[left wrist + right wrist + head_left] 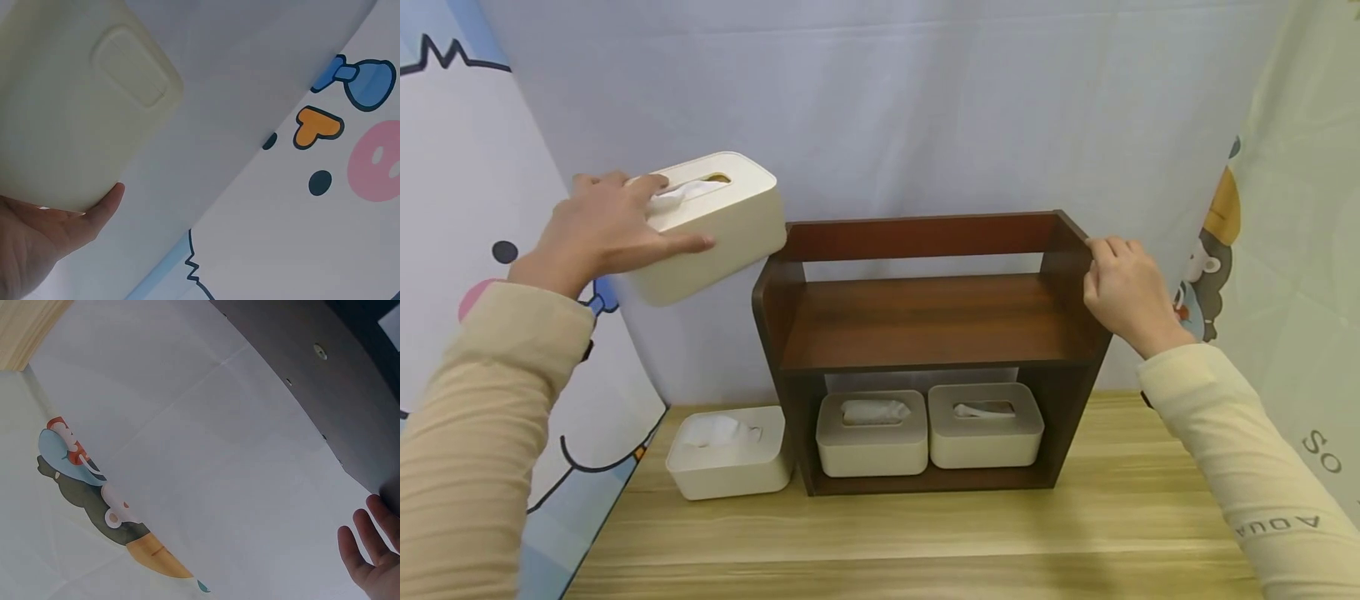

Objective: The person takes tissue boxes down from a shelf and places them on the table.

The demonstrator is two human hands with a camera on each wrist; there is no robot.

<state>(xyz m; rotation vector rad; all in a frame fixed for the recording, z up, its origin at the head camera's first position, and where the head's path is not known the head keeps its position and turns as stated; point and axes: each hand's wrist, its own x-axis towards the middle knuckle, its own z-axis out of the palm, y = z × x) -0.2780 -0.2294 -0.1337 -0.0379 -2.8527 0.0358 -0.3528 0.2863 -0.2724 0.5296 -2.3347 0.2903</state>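
Observation:
My left hand (606,221) grips a cream tissue box (730,233) from above, thumb along its front side and fingers over its top. The box is in the air, tilted, its right end beside the top left corner of a dark brown two-tier shelf (925,321). White tissue shows in its slot; in the left wrist view its underside (69,112) faces the camera. My right hand (1127,287) holds the upper edge of the shelf's right side panel (300,369). Three of its fingertips show beside the panel in the right wrist view.
Two tissue boxes, left (872,450) and right (987,442), stand side by side on the lower tier. Another tissue box (737,475) sits on the wooden table (880,550), left of the shelf. Pale curtains (887,108) hang behind, with printed cloth on both sides.

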